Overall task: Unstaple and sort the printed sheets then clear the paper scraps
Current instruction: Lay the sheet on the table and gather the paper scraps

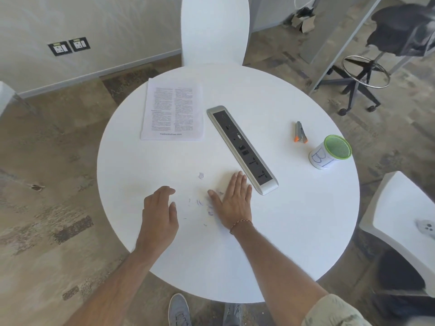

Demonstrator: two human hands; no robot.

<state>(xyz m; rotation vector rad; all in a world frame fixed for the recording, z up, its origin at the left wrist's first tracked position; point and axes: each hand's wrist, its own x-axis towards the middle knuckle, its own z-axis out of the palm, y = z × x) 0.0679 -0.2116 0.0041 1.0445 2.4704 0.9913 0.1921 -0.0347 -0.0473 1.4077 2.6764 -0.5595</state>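
Small paper scraps (pixel 200 203) and bits of torn paper lie scattered on the near part of the round white worktop (pixel 294 220), between the two hands. One larger scrap (pixel 200 176) sits a little farther in, apart from the rest. The right hand (pixel 233 201) lies flat on the worktop with its fingers straight and together, its thumb spread toward the scraps; a beaded bracelet circles that wrist. The left hand (pixel 161 212) is just left of the scraps with fingers loosely bent, holding nothing; whether it touches the surface cannot be told.

The printed sheets (pixel 173 109) lie as a neat stack at the far left of the worktop, long axis running away from the person, the text in two columns. A line at the bottom reads roughly "mebooksfree.com". Beside them a long silver power strip (pixel 242 149) with dark sockets runs diagonally from the middle toward the right hand, its near end just beside the fingertips. Farther right lie a small grey and orange stapler (pixel 300 132) and a white cup (pixel 329 152) with a green rim and blue handwriting that cannot be made out.

A white chair back (pixel 214 29) stands at the far side. The floor is mottled brown and grey, and two wall sockets (pixel 69 46) sit low on the pale wall.
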